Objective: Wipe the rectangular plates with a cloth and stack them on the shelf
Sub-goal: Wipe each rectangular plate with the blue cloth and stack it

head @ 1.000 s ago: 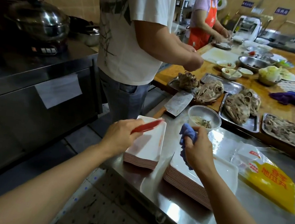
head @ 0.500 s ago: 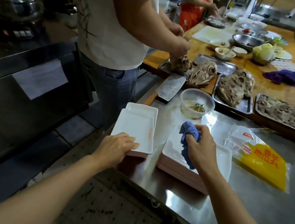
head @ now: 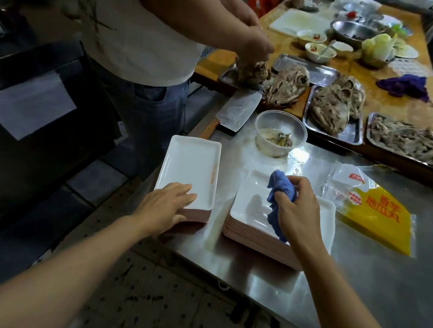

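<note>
White rectangular plates in two piles on the steel table. Right hand: grip clamped on a bunched blue cloth, held over the top plate of the right pile, which lies directly beneath the grip. Left hand: fingers straight, resting flat on the near corner of the left pile; grip apart, holding nothing. An orange smear shows along the far-right edge of the left pile's top plate, away from the left grip. Beyond the right grip: a clear bowl and a cleaver; to its right, a yellow bag. Another person stands beyond the left pile. Progress, as judged: wiping appears under way; which pile is finished cannot be told. No shelf is in view, so stacking there remains to be done.
</note>
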Motion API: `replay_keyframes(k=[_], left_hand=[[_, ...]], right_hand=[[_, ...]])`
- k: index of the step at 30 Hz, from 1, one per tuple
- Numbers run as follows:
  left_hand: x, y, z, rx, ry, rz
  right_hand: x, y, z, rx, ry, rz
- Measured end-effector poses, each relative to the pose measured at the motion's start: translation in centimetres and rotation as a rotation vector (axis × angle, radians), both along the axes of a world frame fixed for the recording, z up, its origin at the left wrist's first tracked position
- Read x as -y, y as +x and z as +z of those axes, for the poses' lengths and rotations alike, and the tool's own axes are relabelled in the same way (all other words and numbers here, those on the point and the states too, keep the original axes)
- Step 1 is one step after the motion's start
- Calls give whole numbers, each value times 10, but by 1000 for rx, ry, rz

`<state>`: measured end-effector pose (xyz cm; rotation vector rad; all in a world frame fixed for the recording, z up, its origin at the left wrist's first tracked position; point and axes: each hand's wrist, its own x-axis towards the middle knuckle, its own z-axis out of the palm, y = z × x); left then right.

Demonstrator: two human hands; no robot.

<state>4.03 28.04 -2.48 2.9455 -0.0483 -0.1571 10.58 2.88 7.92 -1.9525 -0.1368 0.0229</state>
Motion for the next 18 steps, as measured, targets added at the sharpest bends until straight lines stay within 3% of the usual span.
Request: replay_keyframes(k=[5, 7, 13, 18], left_hand=[[14, 13, 14, 38, 64, 19], [29, 21, 22, 95, -35, 40], [90, 48, 41, 88, -345, 218], [108, 56, 41, -19, -439, 290]], right_hand=[[12, 1, -2, -103, 121, 1], [21, 2, -1, -102, 117, -24], [60, 11, -18, 173, -393, -186], [79, 11, -43, 96, -688, -24]])
